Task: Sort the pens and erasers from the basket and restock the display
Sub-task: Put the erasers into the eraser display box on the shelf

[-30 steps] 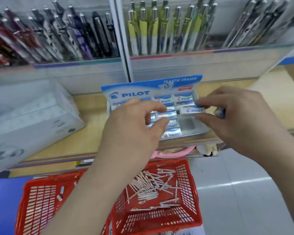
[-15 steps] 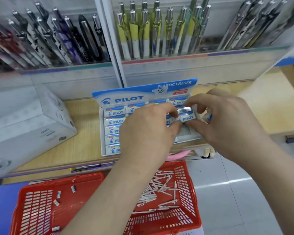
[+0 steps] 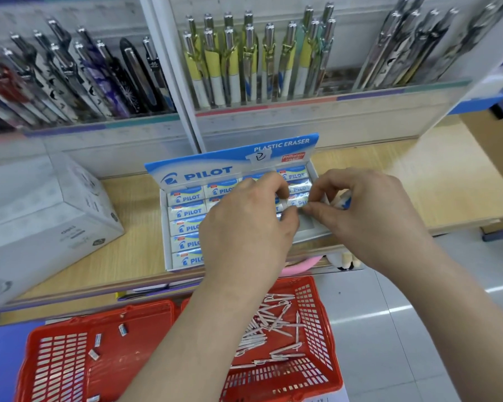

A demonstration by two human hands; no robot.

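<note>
- Plainly, in the head view both hands work on one eraser [image 3: 298, 202]. The left hand [image 3: 244, 227] pinches one end between its curled thumb and forefinger, and the right hand [image 3: 366, 219] pinches the other end the same way.
- The eraser hangs between the two sets of fingertips, just above the bare gap in the box [image 3: 233, 161]. The box sits under and ahead of both hands on the shelf [image 3: 134, 204].
- To seat it well, it seems wise to hold the eraser level, label up like the rows to the left of the left hand. It can then go down flat against the eraser just beyond the fingertips, so no slot is wasted.
- Letting go of one end first looks best. The left fingers crowd the filled rows, so drawing them back toward the wrist should avoid knocking neighbours askew.
- Something blue and white peeks out behind the right fingers; whether it is a spare eraser I cannot tell.
- Below the wrists, loose erasers [image 3: 95, 353] lie in the left basket [image 3: 105, 316], beside the left forearm.
- Pens [image 3: 262, 323] lie in the right basket [image 3: 323, 338], between the forearms, and are probably the next stock to pick.
</note>
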